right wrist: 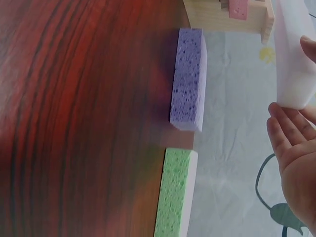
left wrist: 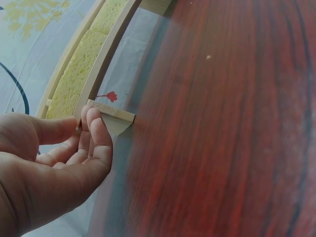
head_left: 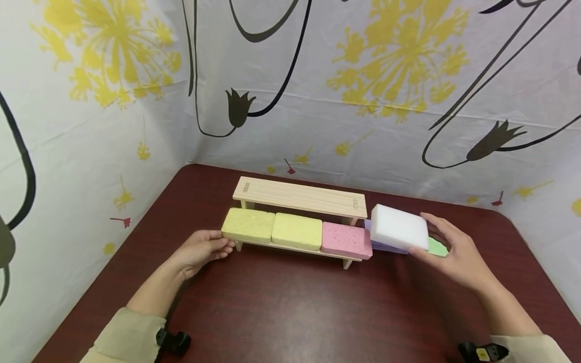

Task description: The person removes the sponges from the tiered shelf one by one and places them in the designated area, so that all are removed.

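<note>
A two-tier wooden rack (head_left: pixel 299 195) stands on the table. Along its lower tier lie two yellow sponges (head_left: pixel 297 231) and, at the right end, a pink sponge (head_left: pixel 346 239). My left hand (head_left: pixel 206 250) pinches the left end of the lower tier between thumb and fingers; the left wrist view shows the fingertips (left wrist: pixel 94 118) right by the rack's leg. To the right of the rack, my right hand (head_left: pixel 458 252) holds a white sponge (head_left: pixel 399 227) by its right end, raised above the table. Behind and below it are a purple sponge (right wrist: pixel 187 79) and a green sponge (right wrist: pixel 175 192).
The dark red wooden table (head_left: pixel 308 307) has rounded back corners. A pale cloth (head_left: pixel 290 75) with yellow and dark flower prints hangs behind the table and along its sides. The purple and green sponges lie flat near the back right.
</note>
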The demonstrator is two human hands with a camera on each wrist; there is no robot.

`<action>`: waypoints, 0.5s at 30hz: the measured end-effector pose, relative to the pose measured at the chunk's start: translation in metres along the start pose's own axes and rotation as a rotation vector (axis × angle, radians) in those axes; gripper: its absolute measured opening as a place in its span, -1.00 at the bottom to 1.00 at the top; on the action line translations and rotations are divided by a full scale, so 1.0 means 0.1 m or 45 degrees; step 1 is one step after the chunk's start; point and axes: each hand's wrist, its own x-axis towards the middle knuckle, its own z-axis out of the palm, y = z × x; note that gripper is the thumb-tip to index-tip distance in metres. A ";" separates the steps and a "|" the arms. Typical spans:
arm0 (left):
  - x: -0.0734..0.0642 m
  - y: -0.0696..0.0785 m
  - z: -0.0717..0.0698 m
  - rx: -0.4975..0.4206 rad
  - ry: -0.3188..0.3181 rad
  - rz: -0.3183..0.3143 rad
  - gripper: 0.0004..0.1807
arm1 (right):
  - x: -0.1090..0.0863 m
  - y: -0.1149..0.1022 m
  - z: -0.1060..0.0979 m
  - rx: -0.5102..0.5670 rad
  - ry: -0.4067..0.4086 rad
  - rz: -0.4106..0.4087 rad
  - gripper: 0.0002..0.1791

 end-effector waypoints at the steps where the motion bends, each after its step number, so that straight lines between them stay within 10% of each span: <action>1: 0.00 0.00 0.00 0.000 0.000 0.000 -0.65 | -0.01 0.01 -0.01 0.008 0.002 0.010 -0.09; 15: 0.00 0.00 0.00 -0.002 -0.006 0.003 -0.65 | -0.26 0.27 -0.10 -0.071 -0.105 0.013 -0.08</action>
